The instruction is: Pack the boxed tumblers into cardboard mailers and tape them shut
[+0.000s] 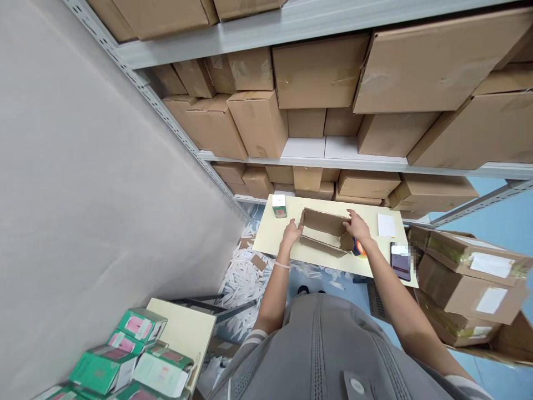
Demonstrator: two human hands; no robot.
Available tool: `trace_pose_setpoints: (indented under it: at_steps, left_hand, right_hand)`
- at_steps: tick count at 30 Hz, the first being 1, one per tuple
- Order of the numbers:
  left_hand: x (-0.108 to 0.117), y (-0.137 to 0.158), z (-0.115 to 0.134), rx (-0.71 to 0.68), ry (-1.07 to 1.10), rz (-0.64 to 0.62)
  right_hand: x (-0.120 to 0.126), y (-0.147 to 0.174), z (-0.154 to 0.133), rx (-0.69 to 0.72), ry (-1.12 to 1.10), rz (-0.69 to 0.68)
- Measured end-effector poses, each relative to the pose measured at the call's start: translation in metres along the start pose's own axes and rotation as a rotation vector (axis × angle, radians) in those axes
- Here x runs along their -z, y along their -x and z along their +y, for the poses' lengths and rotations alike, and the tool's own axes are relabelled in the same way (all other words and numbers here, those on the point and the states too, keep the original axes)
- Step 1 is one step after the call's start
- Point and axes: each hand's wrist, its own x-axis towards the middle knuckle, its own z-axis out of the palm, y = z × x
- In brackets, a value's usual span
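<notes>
An open cardboard box (326,219) stands on the cream table (270,238) between my two hands. Inside its walls a pale surface of the tabletop's colour shows. My left hand (292,231) grips the box's left end, thumb towards the rim. At the opposite end, my right hand (357,226) has its fingers over the right wall. Just below my right wrist lies a roll of tape with orange and blue colouring (358,248), partly hidden by the box and arm. A small green and white box (279,206) stands at the table's back left.
A phone (400,261) and white paper (386,226) lie on the table's right side. Shelves full of cartons (316,72) rise behind. Taped cartons (470,289) are stacked at right. Green boxes (104,366) fill a side table at lower left. Paper strips (245,278) litter the floor.
</notes>
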Motion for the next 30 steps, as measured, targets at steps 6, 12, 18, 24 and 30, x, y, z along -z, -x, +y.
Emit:
trace_pose_setpoints:
  at_steps: [6,12,18,24,30]
  left_hand:
    - [-0.01,-0.011,0.0,-0.053,-0.022,-0.011]
    - [-0.017,-0.008,0.006,-0.086,-0.066,-0.03]
    - [-0.009,0.006,0.014,-0.108,-0.118,-0.037]
    - [-0.009,0.019,0.015,-0.106,-0.172,-0.05]
    - [-0.017,0.026,0.005,-0.054,-0.209,-0.07]
  right_hand:
    - [-0.018,0.041,-0.002,-0.309,-0.162,-0.01]
    - [-0.023,0.065,-0.011,-0.37,-0.12,-0.095]
    - [0.002,0.054,-0.021,-0.331,-0.014,-0.09]
    - [0.007,0.048,-0.027,-0.323,0.059,-0.077]
    - [-0.017,0.054,-0.03,-0.361,0.11,-0.091]
